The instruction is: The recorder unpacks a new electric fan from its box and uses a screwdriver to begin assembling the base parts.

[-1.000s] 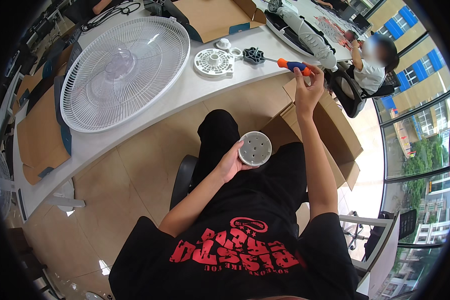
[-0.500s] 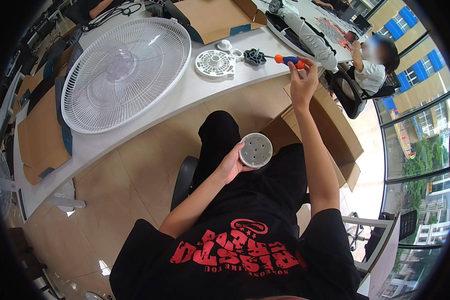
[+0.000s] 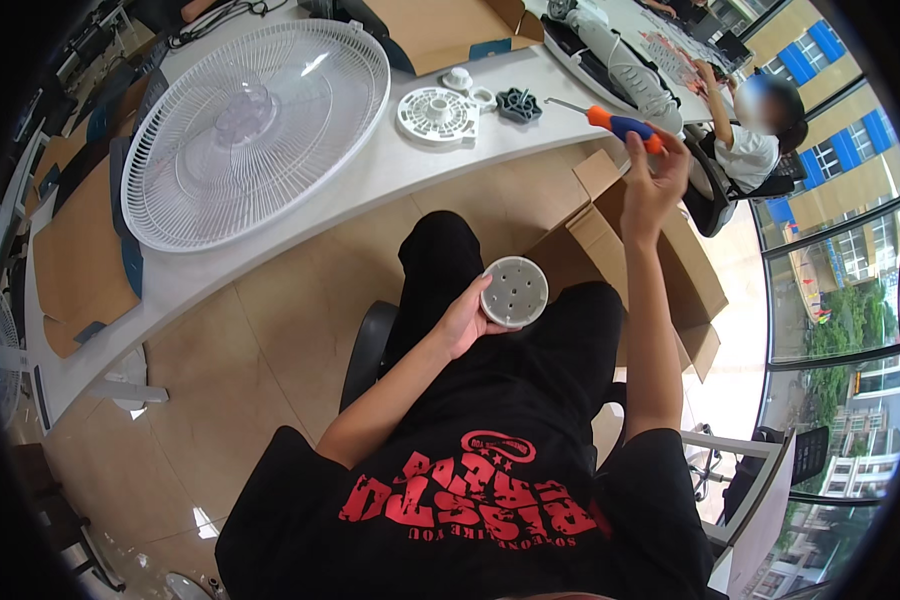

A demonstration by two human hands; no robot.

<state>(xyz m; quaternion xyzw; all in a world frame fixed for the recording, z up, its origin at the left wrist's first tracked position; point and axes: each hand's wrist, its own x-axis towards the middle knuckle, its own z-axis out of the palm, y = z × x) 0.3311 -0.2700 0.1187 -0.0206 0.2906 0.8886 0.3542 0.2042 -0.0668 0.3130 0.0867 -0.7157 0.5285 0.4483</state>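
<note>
Above my lap, my left hand (image 3: 466,318) is closed on the edge of a round white plastic part (image 3: 516,292) whose face has several small holes. My right hand (image 3: 655,180) grips a screwdriver (image 3: 625,126) with an orange and blue handle, raised at the table's front edge. The screwdriver's shaft points left, toward the dark star-shaped knob (image 3: 518,105) on the table. Beside that knob lie a white slotted disc-shaped part (image 3: 437,116) and a small white cap (image 3: 457,79).
A large clear fan grille (image 3: 255,190) covers much of the white table (image 3: 370,190). Cardboard pieces (image 3: 85,255) lie at left and an open carton (image 3: 450,35) behind. A white fan body (image 3: 620,75) rests back right. A cardboard box (image 3: 670,260) stands on the floor; a co-worker (image 3: 755,140) sits beyond.
My right hand has drawn the screwdriver right and slightly toward me, away from the star-shaped knob. The left hand still holds the round part. The view has shifted slightly.
</note>
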